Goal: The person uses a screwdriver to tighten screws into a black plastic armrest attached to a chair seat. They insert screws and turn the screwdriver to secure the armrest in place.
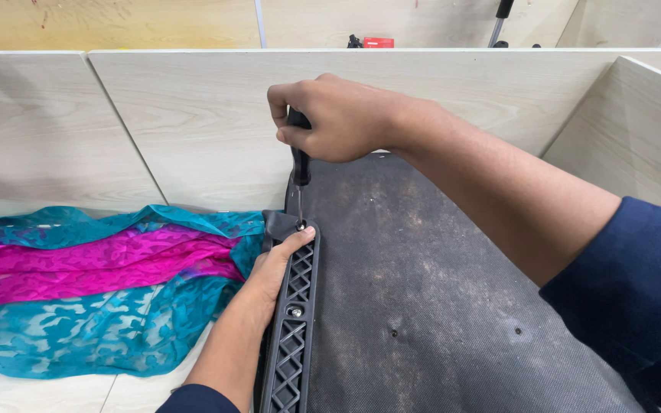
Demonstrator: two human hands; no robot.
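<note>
Fig. Head view, person seated at pale wood-grain partition walls [193,130] w/ white desk surface [40,386] below.

Largest item: dark grey fibrous board w/ dusty patches [437,306], prob. the underside of a chair seat, lying flat and filling the right half of the view. Two small screw holes show in its lower area.

Left of it: teal-and-magenta patterned sheer cloth [93,283], bunched on the desk, its edge touching the board's left side.

Along the board's left edge: black plastic bracket w/ lattice-pattern openings [294,336], running toward the viewer; one silver screw [296,311] sits mid-length.

Left hand [273,268]: wrapped around the bracket's far end, thumb just beside the far screw point.

Right hand [330,118]: clenched around the black-handled screwdriver [300,164], held upright, thin shaft tip down on the bracket's far end.

Risks (judgement):
- Thumb lies v. close to the tip; if the tip cams out of the screw head, it could jab the thumb.
- Tilted shaft or weak downward pressure could strip the screw head.
- Bracket is steadied by one hand only; if grip slackens, bracket may shift and misalign w/ the hole.
- Cloth edge lies near the bracket and could snag beneath it.
</note>
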